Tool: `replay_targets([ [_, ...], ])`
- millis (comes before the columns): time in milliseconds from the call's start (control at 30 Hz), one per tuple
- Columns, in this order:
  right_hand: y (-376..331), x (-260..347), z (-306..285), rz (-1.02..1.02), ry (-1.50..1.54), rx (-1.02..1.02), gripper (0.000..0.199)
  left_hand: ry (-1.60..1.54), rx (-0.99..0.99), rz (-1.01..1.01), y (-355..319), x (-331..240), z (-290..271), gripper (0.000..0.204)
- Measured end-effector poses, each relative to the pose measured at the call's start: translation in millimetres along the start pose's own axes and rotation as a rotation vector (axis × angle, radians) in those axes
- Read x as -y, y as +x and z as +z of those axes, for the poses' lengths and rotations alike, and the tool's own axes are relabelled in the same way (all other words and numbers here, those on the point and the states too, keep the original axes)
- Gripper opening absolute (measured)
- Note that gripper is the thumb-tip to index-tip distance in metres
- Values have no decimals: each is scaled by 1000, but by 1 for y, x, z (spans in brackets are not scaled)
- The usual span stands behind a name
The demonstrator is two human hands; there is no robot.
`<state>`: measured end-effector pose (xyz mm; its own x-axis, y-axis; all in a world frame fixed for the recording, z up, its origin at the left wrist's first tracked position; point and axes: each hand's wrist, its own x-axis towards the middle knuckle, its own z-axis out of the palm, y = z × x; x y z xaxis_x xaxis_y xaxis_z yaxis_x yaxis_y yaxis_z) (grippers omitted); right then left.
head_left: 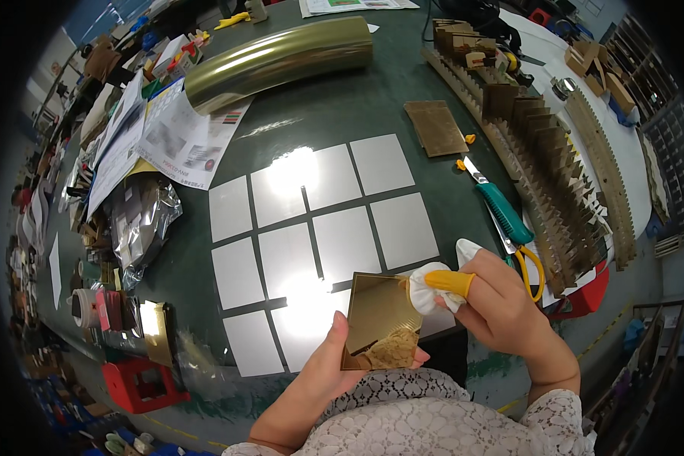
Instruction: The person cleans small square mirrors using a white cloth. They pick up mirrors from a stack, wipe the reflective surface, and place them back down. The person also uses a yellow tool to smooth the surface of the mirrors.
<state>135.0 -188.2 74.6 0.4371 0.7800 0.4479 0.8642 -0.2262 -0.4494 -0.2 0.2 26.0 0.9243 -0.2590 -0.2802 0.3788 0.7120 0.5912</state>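
My left hand (323,366) grips a square, gold, mirror-like plate (374,308) by its lower left side, with fingertips showing past the lower right edge. The plate is tilted up toward me and reflects a patterned sleeve or top. A bunched white cloth (425,295) is pinched in my right hand (501,300) and lies against the plate's upper right edge. A yellow finger cot (450,283) covers one finger of that hand. Under and beyond the plate, several pale grey square sheets (346,242) lie in rows on the dark green table (281,144).
A large gold roll (281,62) lies across the far side. To the right are a teal-handled knife (507,214), yellow-handled scissors (531,272), a brown plate (436,128) and toothed racks (539,129) holding plates. Papers (182,140) and a silvery bag (144,224) crowd the left.
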Motion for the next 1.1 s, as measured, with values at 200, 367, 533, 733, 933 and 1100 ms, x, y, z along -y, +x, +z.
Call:
replay_targets([
  [200, -10, -4, -3, 29, -1, 25, 23, -71, -16, 9, 1, 0, 2, 81],
  [367, -18, -6, -6, 74, -29, 9, 22, -83, 90, 23, 4, 2, -10, 79],
  [533, -20, -3, -9, 84, 2, -12, 23, -99, 43, 19, 4, -1, -5, 77],
  [733, -2, 7, -1, -24, 119, 24, 25, -83, 37, -19, 2, -2, 4, 75],
  [933, 12, 13, 7, -88, 117, 40, 29, -61, -5, -29, -1, -5, 11, 75],
  [1100, 9, 13, 6, -58, 101, 60, 29, -63, 6, -28, -2, -4, 7, 75],
])
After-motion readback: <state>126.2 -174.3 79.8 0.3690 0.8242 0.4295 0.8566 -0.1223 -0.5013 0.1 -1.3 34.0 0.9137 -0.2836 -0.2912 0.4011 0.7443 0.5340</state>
